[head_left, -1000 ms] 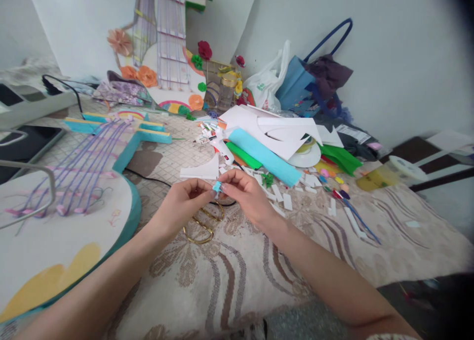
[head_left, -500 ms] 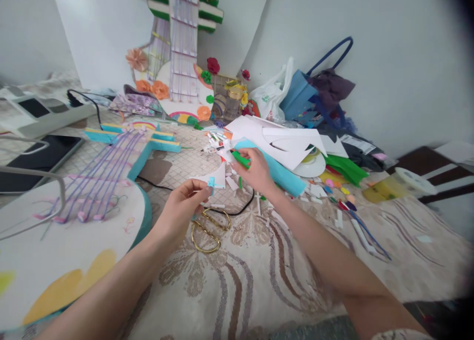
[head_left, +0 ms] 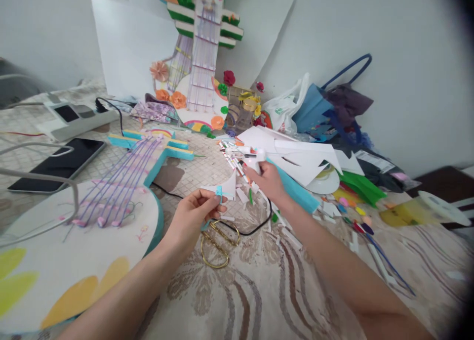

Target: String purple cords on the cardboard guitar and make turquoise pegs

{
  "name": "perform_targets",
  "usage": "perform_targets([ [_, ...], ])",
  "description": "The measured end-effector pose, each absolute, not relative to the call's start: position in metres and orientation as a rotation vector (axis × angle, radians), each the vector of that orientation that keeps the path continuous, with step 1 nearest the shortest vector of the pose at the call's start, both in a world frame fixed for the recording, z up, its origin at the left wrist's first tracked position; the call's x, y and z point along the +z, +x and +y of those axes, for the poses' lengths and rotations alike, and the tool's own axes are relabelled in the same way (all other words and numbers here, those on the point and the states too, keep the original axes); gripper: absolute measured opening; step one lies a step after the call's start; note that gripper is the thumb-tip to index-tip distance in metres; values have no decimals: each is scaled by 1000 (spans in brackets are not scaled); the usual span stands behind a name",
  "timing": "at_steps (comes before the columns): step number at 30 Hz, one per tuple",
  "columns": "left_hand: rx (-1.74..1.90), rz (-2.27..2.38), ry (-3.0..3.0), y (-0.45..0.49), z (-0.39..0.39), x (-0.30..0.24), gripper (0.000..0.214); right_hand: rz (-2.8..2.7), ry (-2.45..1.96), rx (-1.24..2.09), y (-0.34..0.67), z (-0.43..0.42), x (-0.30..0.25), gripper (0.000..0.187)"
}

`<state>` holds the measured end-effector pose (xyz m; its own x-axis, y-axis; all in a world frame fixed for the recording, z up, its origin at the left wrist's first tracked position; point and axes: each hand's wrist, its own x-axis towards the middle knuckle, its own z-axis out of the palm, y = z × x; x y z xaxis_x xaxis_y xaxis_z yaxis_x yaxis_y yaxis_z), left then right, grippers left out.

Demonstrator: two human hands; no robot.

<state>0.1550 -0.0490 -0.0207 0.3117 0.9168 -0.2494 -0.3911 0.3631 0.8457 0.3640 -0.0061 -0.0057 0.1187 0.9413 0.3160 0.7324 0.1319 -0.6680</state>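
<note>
My left hand pinches a small light blue piece between thumb and fingertips. A white piece with a curved edge shows just behind those fingertips; whether it is held too I cannot tell. My right hand is wrapped round a white glue gun, its nozzle pointing left over a heap of markers or thin sticks. Gold-handled scissors lie on the cloth below my left hand, their blades hidden. A black cord curves between the hands.
A cardboard guitar with purple strings lies at left, near a tablet. Another decorated guitar stands behind. White sheets, a light blue roll, scraps and a tape roll are at right.
My right hand has closed round the glue gun; the green thing at its fingers earlier no longer shows there. My left hand keeps its pinch. The camera view has shifted.
</note>
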Motion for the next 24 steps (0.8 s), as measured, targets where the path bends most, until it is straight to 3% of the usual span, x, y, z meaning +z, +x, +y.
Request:
perform_targets([
  [4,1012,812,685,155,-49,-20,32,-1573,-1585,671,368,-60,15,36],
  [8,1021,806,644,157,-48,-20,33,-1515,-1539,785,368,-103,20,29],
  [24,1051,817,642,159,-46,-24,30,-1953,-1570,564,357,-124,1,23],
])
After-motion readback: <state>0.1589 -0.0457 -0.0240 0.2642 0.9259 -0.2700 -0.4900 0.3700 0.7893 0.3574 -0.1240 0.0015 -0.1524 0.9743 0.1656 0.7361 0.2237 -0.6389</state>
